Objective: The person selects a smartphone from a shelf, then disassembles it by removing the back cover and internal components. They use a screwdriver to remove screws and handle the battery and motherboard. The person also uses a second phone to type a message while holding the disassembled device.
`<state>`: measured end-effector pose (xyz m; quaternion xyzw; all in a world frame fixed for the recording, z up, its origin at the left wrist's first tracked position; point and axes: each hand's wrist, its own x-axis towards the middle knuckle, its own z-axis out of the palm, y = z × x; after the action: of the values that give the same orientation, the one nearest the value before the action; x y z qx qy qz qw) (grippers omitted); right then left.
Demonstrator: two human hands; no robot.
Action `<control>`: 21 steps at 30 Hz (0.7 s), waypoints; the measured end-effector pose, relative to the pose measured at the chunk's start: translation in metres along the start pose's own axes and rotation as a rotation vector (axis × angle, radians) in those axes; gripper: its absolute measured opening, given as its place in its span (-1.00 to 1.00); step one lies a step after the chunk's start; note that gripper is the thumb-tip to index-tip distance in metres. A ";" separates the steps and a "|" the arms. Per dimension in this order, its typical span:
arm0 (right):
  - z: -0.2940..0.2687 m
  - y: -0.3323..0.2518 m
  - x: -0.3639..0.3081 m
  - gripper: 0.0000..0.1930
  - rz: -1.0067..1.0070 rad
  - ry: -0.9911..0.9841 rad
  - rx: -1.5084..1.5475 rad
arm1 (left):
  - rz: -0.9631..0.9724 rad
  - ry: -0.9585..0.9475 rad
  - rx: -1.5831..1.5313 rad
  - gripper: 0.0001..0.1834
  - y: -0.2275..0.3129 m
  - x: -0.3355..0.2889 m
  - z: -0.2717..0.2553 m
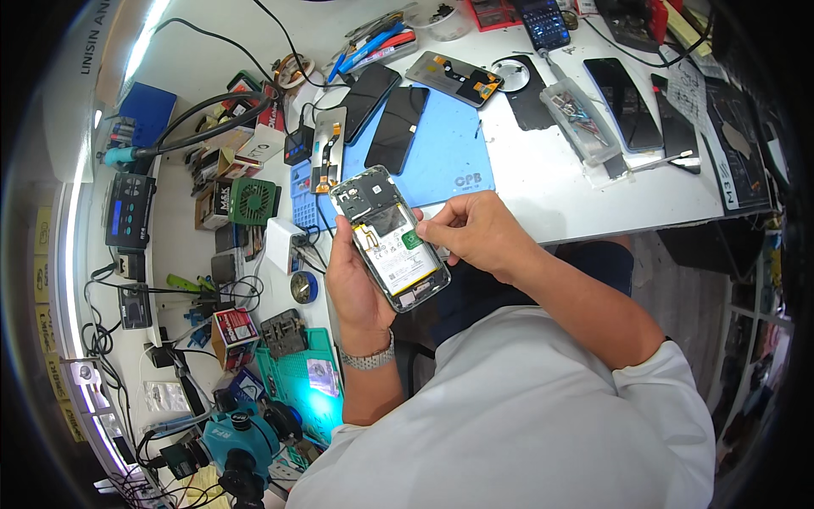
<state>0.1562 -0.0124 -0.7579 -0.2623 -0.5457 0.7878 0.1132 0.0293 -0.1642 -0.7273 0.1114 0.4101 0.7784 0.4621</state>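
An opened smartphone (398, 276) with its back cover off lies tilted in my left hand (360, 288), whose fingers and thumb grip its edges. Its white battery (394, 254), a green tab (411, 240) and the dark upper board cover (366, 197) are exposed. My right hand (479, 229) has thumb and finger pinched together at the phone's right edge, beside the green tab. Whatever lies between those fingertips is too small to make out. Beyond the phone, a blue work mat (462, 161) carries dark phone screens (397, 129).
A clear box of small tools (581, 123) and a dark phone (623, 102) sit at the right. Pens and tweezers (377, 47) lie at the back. On the left stand a green fan (253, 200), a round tin (303, 287), cables and a teal microscope (242, 441).
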 end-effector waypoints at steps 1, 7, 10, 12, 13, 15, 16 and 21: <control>-0.001 -0.002 0.000 -0.75 0.007 0.001 -0.015 | -0.003 0.005 0.013 -0.31 0.001 0.000 0.001; -0.013 -0.011 0.014 -0.74 -0.170 0.080 -0.134 | -0.084 -0.060 -0.054 -0.28 0.002 -0.006 0.002; -0.015 -0.015 0.030 -0.73 -0.309 0.100 -0.069 | -0.102 -0.032 -0.013 -0.25 0.001 -0.009 0.009; -0.015 -0.021 0.033 -0.68 -0.272 0.023 -0.061 | -0.130 -0.039 -0.043 -0.24 -0.001 -0.010 0.010; -0.014 -0.027 0.031 -0.66 -0.240 -0.020 -0.046 | -0.143 -0.042 -0.058 -0.24 -0.001 -0.010 0.011; -0.015 -0.029 0.034 -0.63 -0.211 -0.092 -0.003 | -0.167 -0.031 -0.073 -0.23 -0.002 -0.011 0.014; -0.016 -0.025 0.037 -0.62 -0.216 -0.121 0.025 | -0.180 -0.025 -0.080 -0.22 -0.001 -0.011 0.016; -0.017 -0.020 0.042 -0.60 -0.195 -0.157 0.079 | -0.191 -0.051 -0.094 -0.22 0.000 -0.012 0.016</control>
<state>0.1281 0.0289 -0.7560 -0.1409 -0.5442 0.8122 0.1563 0.0446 -0.1656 -0.7147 0.0696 0.3698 0.7461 0.5493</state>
